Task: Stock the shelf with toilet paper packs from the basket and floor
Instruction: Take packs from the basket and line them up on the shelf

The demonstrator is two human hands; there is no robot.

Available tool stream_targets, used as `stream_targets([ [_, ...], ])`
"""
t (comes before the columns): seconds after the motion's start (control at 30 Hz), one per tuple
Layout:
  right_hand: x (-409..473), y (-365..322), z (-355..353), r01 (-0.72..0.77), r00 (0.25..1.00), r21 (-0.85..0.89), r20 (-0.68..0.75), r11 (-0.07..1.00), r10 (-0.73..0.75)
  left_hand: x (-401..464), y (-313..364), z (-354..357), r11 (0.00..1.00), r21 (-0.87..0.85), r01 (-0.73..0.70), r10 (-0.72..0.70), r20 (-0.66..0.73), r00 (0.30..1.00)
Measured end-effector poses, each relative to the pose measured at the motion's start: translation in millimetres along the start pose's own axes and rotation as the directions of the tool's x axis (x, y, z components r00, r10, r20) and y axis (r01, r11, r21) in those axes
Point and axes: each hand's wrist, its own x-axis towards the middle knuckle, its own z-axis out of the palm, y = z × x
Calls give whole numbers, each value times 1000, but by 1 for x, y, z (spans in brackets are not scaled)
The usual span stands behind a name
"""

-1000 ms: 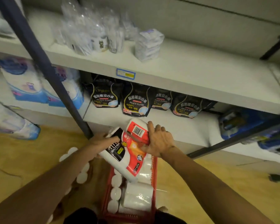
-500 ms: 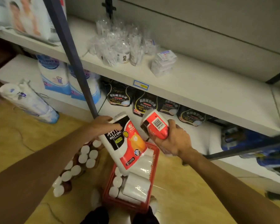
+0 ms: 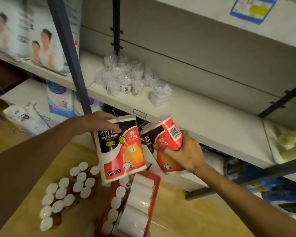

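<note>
Fingers (image 3: 115, 129) of the left hand (image 3: 99, 121) are curled over the top edge of a two-roll toilet paper pack (image 3: 120, 149), which is held upright with its printed face toward the camera, black at the top, red and orange below, marked "2 rolls". Fingers (image 3: 169, 152) of the right hand (image 3: 186, 152) are wrapped round a second pack (image 3: 164, 141) of the same print, which is held tilted, its barcode end uppermost. Both packs are held side by side in the air, in front of the edge of the white shelf (image 3: 203, 117) and above the basket.

Head view, remaining items:
- red basket (image 3: 156, 181) is seen on the floor below the hands, with plain white rolls (image 3: 138, 202) lying in it
- further rolls (image 3: 68, 190) are grouped on the tan floor (image 3: 186, 211) left of the basket, white ends upward; whether they are wrapped cannot be told
- small clear-wrapped items (image 3: 123, 77) and a small white packet (image 3: 161, 94) are set on the shelf, well apart from the packs
- a blue price label (image 3: 140, 114) is fixed to the shelf edge, just above the held packs
- a dark blue upright post (image 3: 70, 55) is seen crossing the shelf at left
- large printed bags (image 3: 24, 31) are stored left of the post; blue and white bags (image 3: 60, 100) are stored on the level below
</note>
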Motion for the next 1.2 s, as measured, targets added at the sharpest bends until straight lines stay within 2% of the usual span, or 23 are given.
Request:
stream_targets([
  [0.3, 4, -23, -65, 59, 996, 159, -80, 986, -46, -34, 50, -42, 994, 14, -112, 111, 57, 992],
  [0.5, 7, -48, -100, 72, 988, 350, -153, 934, -19, -66, 88, -79, 983, 28, -179, 178, 44, 983],
  [0.73, 1, -90, -136, 112, 979, 498, -204, 860, -9, -94, 131, -137, 941, 185, -284, 271, 94, 958],
  [0.93, 2, -135, -166, 181, 934, 595, -354, 783, 53, -121, 177, -199, 860, 267, -435, 406, 158, 900],
  [1.2, -6, -205, -206, 303, 841, 659, -525, 688, 133, -134, 215, -257, 770, 163, -618, 607, 112, 786],
])
